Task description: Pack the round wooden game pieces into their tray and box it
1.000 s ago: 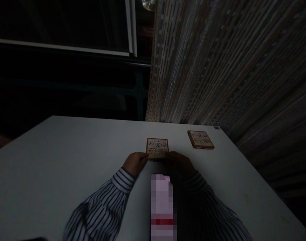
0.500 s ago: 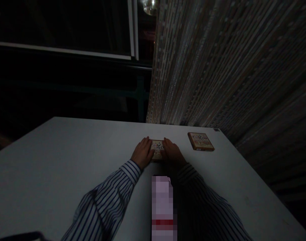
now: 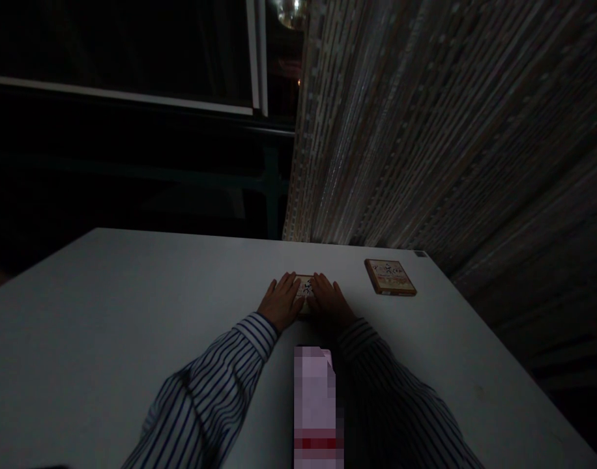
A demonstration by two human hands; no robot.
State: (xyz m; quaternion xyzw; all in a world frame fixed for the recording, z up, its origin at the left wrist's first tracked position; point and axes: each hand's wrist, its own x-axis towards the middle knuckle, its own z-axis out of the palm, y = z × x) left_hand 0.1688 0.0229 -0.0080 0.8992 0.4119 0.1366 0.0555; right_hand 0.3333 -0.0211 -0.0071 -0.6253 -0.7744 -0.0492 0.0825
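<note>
A flat patterned box [image 3: 305, 286] lies on the white table, partly covered by both hands. My left hand [image 3: 281, 302] rests over its left side, fingers spread and pointing forward. On the box's right side lies my right hand [image 3: 332, 302], its fingers also apart and stretched out. Only the middle strip of the box shows between the two hands. A second box [image 3: 390, 277] with a similar dark-lettered cover and brown edges lies farther right, touched by neither hand.
The white table [image 3: 156, 293] has a small dark label at its back right corner. A string curtain [image 3: 377, 130] hangs behind and to the right. A pixelated pinkish object [image 3: 314, 397] stands at the front edge between the striped sleeves.
My right hand has shifted slightly left over the box, so less of its cover shows. The fingers of both hands have spread a little more.
</note>
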